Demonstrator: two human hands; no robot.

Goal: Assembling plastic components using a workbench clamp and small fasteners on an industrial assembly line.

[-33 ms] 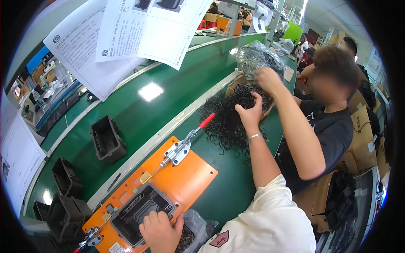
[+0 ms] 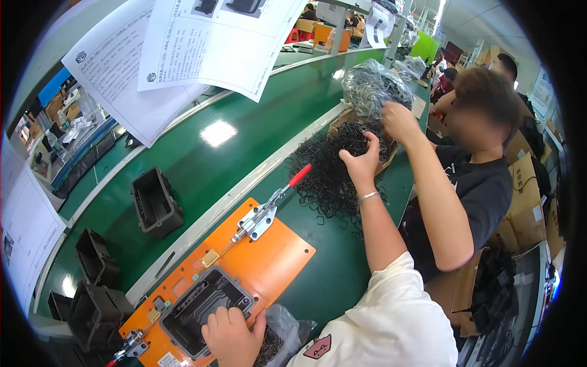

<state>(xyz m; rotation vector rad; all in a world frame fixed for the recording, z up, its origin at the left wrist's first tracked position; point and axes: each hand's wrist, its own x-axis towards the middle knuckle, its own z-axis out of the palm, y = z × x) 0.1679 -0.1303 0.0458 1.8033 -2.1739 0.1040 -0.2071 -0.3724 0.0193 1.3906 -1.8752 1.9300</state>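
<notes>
My left hand [image 2: 229, 336] lies at the bottom edge, fingers curled over the near rim of a black plastic housing [image 2: 199, 303]. The housing sits in an orange fixture plate [image 2: 278, 257]. A metal toggle clamp [image 2: 260, 220] with a red handle tip [image 2: 299, 176] stands on that plate, lever raised. My right hand [image 2: 364, 162], with a bracelet at the wrist, reaches forward into a heap of small black wire clips [image 2: 324, 177], fingers closed on some of them. A co-worker's hand [image 2: 397, 119] digs into the same heap from the right.
A green conveyor belt [image 2: 244, 104] runs along the left and carries empty black housings [image 2: 156, 202] [image 2: 95, 257]. A clear bag of clips [image 2: 373, 82] stands behind the heap, and another clear bag [image 2: 284, 330] lies by my left hand. Printed sheets [image 2: 214, 37] hang overhead. The co-worker sits close on my right.
</notes>
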